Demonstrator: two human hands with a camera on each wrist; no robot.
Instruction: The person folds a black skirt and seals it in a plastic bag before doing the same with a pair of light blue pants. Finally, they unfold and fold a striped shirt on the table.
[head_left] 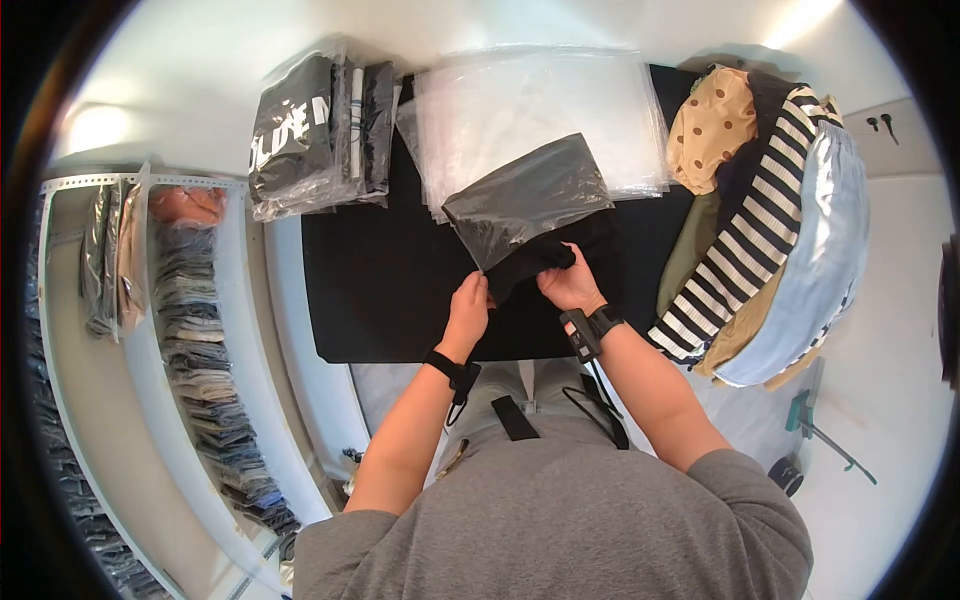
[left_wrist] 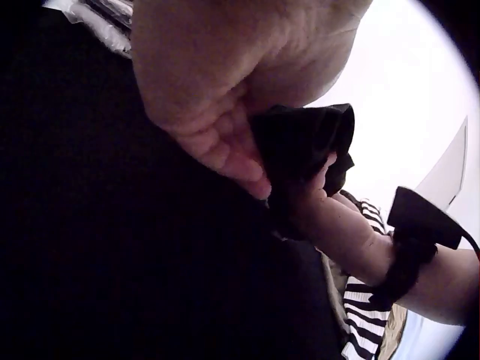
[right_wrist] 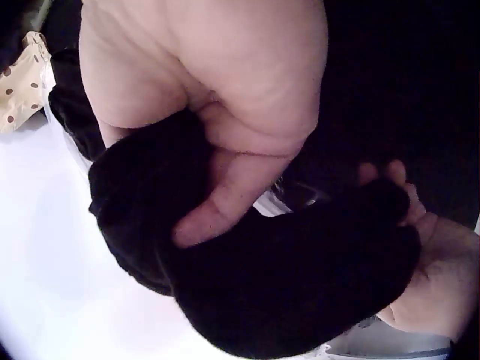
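A folded black garment (head_left: 535, 262) lies partly inside a clear plastic bag (head_left: 535, 190) whose far end points up and right. The left hand (head_left: 466, 312) pinches the near left corner of bag and cloth between thumb and fingers. On the right side, the right hand (head_left: 572, 283) grips the black cloth, its thumb pressed on top. From the right wrist view, the right hand (right_wrist: 217, 112) holds a thick roll of black fabric (right_wrist: 285, 285), and the left hand (right_wrist: 435, 270) holds its other end. The left wrist view shows the left hand (left_wrist: 225, 82) with curled fingers at the fabric (left_wrist: 304, 142).
A stack of clear bags (head_left: 540, 100) lies at the back of the black table (head_left: 350, 300). Bagged dark garments (head_left: 300, 130) stand at the back left. Loose clothes, including a striped one (head_left: 745, 240), are heaped on the right. Shelves (head_left: 150, 400) with folded clothes stand far left.
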